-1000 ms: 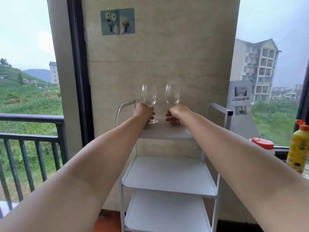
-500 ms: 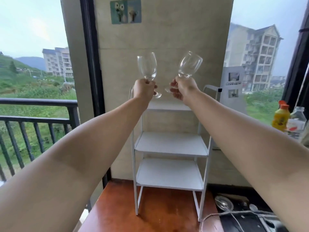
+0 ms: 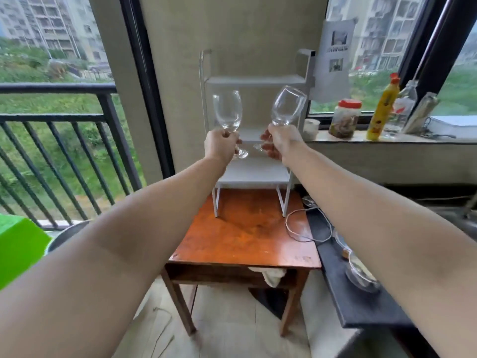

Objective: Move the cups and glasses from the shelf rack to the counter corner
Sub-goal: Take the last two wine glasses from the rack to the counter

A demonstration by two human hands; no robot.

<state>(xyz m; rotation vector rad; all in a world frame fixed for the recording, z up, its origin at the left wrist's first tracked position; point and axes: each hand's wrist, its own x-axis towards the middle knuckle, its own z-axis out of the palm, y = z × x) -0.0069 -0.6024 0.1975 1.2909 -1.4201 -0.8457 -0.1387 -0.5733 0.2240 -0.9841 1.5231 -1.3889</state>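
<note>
Two clear wine glasses are held in the air in front of the white shelf rack (image 3: 254,80). My left hand (image 3: 219,146) grips the stem of the left wine glass (image 3: 227,112), which stands upright. My right hand (image 3: 280,143) grips the stem of the right wine glass (image 3: 288,105), which tilts to the right. The rack's visible shelves hold nothing; it stands at the back of a small reddish wooden table (image 3: 245,239). A dark counter (image 3: 343,275) runs along the right.
A white cable (image 3: 304,226) lies across the table's right edge. A glass bowl (image 3: 358,272) sits on the dark counter. On the window ledge stand a red-lidded jar (image 3: 344,118), a yellow bottle (image 3: 382,109) and a small white cup (image 3: 311,127). Black balcony railing (image 3: 64,151) at left.
Both hands lifted the glasses off the top shelf and drew them back toward me. The view has tilted down, so the table and counter show.
</note>
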